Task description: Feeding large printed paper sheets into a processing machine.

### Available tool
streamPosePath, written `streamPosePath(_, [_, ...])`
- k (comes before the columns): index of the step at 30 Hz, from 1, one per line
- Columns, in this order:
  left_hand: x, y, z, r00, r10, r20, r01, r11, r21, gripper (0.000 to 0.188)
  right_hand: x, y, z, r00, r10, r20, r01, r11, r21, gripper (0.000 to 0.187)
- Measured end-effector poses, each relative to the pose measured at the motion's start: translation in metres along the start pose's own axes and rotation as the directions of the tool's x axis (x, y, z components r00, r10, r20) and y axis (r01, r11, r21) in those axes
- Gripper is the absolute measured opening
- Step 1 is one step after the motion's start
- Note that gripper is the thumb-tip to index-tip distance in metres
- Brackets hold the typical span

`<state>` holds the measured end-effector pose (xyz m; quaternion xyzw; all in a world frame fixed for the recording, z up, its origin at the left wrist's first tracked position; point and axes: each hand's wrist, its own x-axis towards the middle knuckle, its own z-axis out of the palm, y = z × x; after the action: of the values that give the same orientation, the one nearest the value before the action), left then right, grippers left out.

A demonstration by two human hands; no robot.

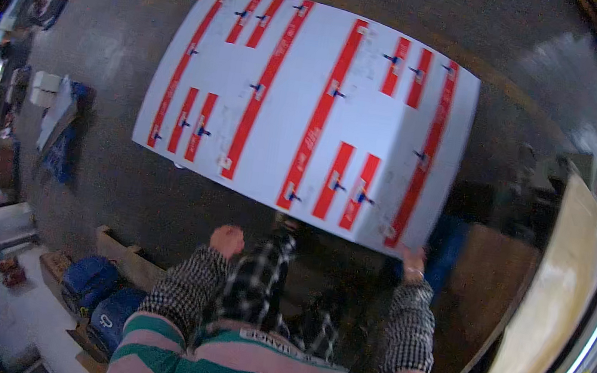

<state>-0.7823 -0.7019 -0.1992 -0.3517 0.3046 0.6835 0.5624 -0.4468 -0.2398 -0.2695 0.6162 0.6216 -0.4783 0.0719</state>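
A large white board spreads out in front of me, tilted across the view. Long and short red strips run over it, with small dark blue pieces set along them. At the board's near right corner, my right hand has its fingers at the edge, some of them hidden, and appears to grip it. My left hand hangs below the board's near edge, apart from it. Its fingers are curled in, and nothing shows in them.
Right of me stand a brown panel and a long pale curved sheet. Dark blue bags lie at lower left beside cardboard. Farther left, a white box stands next to blue material on the grey floor.
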Motion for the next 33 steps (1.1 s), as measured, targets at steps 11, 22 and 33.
streamPosePath(11, [-0.071,-0.03,-0.231,0.893,-0.196,-0.404,0.286,0.942,0.175,0.032,0.052,-0.049,0.003,0.937,0.32,-0.141,-0.347,0.897,-0.272,0.05])
streamPosePath(22, [-0.006,-0.008,-0.036,0.848,0.207,-0.488,0.447,0.214,0.868,0.03,0.122,0.15,-0.039,0.245,-0.93,0.275,-0.94,-0.298,-0.169,0.051])
streamPosePath(33, [0.084,0.094,0.02,0.695,0.224,-0.683,-0.099,0.971,0.218,0.07,0.083,0.158,-0.064,0.935,-0.326,-0.14,0.274,0.915,-0.297,0.043])
